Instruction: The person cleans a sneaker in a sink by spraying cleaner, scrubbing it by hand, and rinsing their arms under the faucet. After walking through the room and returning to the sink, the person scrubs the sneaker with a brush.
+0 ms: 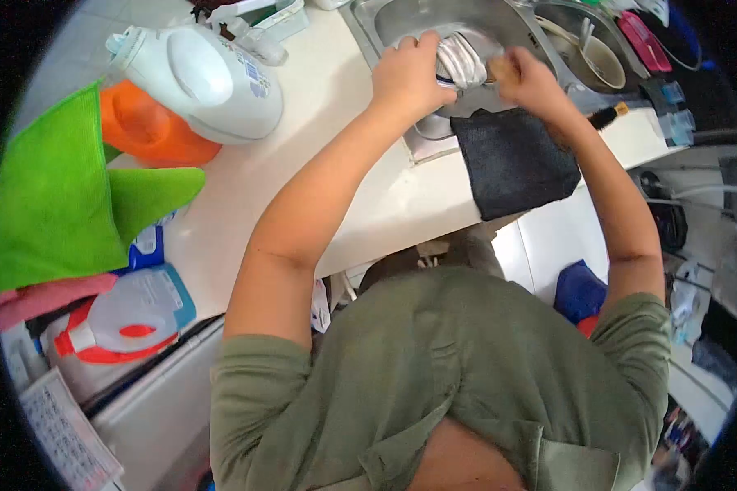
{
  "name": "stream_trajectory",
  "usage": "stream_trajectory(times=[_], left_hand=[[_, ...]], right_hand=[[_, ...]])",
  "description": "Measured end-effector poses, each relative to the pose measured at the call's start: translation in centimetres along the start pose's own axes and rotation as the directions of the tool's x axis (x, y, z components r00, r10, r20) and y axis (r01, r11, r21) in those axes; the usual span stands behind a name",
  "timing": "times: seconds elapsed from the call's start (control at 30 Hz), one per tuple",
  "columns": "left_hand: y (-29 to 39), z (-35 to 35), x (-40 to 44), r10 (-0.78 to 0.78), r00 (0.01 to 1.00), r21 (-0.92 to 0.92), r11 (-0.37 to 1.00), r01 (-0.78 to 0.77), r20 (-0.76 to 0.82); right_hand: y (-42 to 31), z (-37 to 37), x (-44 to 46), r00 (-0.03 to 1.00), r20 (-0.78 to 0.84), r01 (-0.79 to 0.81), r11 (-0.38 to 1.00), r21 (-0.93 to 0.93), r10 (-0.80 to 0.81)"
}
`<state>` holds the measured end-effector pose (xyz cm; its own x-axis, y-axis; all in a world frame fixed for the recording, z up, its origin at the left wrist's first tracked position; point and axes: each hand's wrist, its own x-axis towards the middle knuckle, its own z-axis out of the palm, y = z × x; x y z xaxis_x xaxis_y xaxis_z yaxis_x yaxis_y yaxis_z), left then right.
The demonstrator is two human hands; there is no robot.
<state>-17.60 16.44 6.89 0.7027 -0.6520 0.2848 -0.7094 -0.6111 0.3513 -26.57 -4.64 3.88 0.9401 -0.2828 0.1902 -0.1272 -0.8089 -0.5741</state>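
Note:
Over the near part of the metal sink [371, 29], my left hand [409, 78] is closed on a white, ridged item with dark edging [463, 61]; its exact kind is unclear. My right hand [532, 86], blurred by motion, is closed just to the right of that item. A small light-brown piece [500, 69] shows at its fingertips, too smeared to name. Below both hands, a black cloth [516, 159] hangs over the sink's front edge and the white counter [393, 196].
To the left stand a large white jug [213, 82], an orange container [151, 127] and a green cloth [53, 196]. A detergent bottle [135, 315] lies lower left. Right of the sink are a second basin with a bowl [602, 61] and a dark-bristled brush [606, 117].

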Motion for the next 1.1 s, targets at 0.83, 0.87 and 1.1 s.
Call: stream_trajectory(times=[0.83,0.87,1.1], left_hand=[[5.9,2.7,2.4,0.191,0.957,0.227,0.944,-0.240,0.218],[6.2,3.2,2.9,0.169,0.963,0.242,0.945,-0.219,0.209],[4.2,0.9,6.4,0.222,0.942,-0.014,0.974,-0.225,0.251]], right_hand=[[0.2,-4.8,-2.1,0.999,0.004,-0.039,0.977,0.211,0.039],[0.8,-4.8,-1.3,0.997,0.072,-0.047,0.961,0.274,0.028],[5.2,-7.0,2.3,0.977,0.129,-0.211,0.872,0.442,0.171]])
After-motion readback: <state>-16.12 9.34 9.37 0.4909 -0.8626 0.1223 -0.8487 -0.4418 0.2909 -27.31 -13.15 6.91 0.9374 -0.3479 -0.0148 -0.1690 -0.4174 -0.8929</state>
